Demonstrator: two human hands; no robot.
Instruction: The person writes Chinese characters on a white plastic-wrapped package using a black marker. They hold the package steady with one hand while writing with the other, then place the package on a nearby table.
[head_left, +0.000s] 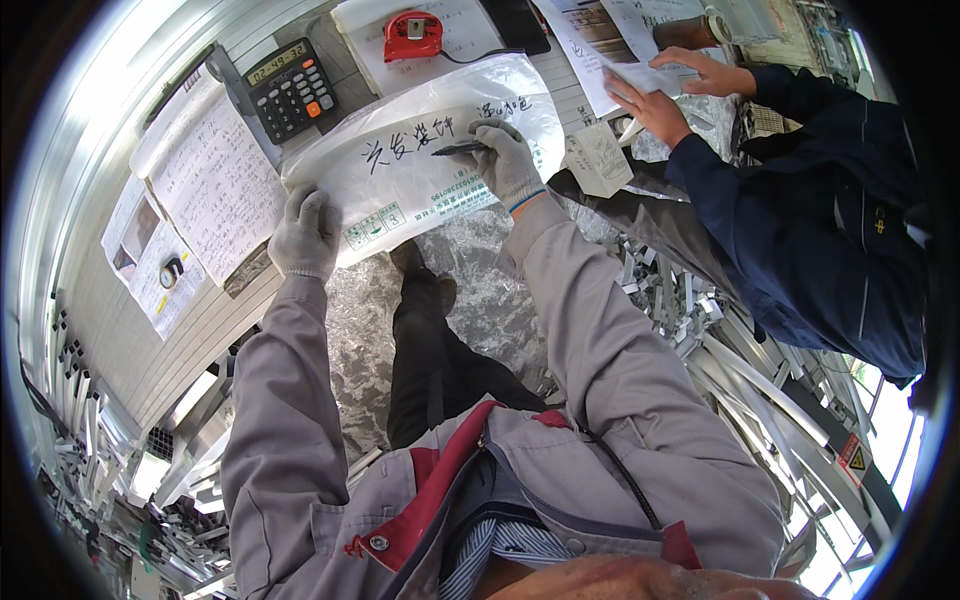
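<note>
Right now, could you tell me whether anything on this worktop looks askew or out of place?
Nothing looks damaged or spilled. The white plastic bag lies slanted and overhangs the worktop's near edge, pinned by the gloved left hand while the right hand holds a black marker on it. The handwritten sheets lie skewed too.

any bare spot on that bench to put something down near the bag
Little. A bare strip of bench lies between the calculator and the red stapler. Elsewhere it is crowded: handwritten sheets left, the plastic bag under both gloved hands, a co-worker's papers right.
</note>
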